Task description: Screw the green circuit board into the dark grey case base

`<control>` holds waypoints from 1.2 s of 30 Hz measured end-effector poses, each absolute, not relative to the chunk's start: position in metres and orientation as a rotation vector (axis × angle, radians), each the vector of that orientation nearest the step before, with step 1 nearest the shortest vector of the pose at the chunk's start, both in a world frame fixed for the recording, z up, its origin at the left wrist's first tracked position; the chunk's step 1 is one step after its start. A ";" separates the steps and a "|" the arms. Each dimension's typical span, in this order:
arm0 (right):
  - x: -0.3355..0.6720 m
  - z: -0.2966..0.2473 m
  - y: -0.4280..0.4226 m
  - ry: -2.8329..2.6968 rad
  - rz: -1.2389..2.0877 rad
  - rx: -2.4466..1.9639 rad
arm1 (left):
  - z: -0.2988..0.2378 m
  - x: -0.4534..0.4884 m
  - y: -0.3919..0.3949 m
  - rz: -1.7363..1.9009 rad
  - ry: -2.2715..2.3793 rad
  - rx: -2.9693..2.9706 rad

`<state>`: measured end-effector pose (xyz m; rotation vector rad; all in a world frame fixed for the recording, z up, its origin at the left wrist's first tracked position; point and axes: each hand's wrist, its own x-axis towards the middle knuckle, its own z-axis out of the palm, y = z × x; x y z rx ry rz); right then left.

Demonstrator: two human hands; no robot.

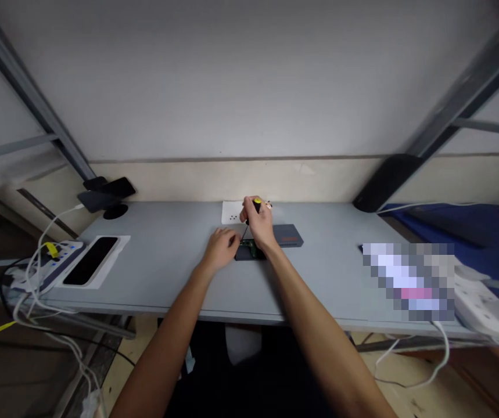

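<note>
My right hand (259, 223) is closed around a screwdriver (257, 203) with a black and yellow handle. Its thin shaft slants down to a green circuit board (246, 245) lying in a dark open casing (244, 255). Whether the tip sits in a screw is too small to tell. At the casing's left edge, my left hand (222, 248) has its fingers curled and gripping there. Partly behind my right wrist lies a dark grey cover (289, 234) with reddish print. Behind the hands, a white paper (230, 212) bears several small dark screws (233, 217).
On the left of the grey table (162, 273) are a phone (92, 260), a power strip (53, 264) with cables, and a black stand (115, 211). A blurred-out screen (406, 281), another power strip (480, 302) and a black cylinder (377, 188) are at right.
</note>
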<state>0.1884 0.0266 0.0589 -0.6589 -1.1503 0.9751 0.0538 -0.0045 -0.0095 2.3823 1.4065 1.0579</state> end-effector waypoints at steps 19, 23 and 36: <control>0.207 0.064 0.023 -0.970 1.265 -0.555 | -0.006 0.054 -0.006 1.037 1.413 2.360; 0.207 0.061 0.026 -0.955 1.218 -0.565 | -0.006 0.054 -0.007 1.038 1.416 2.356; 0.213 0.059 0.026 -0.920 1.187 -0.573 | -0.006 0.053 -0.005 1.030 1.407 2.359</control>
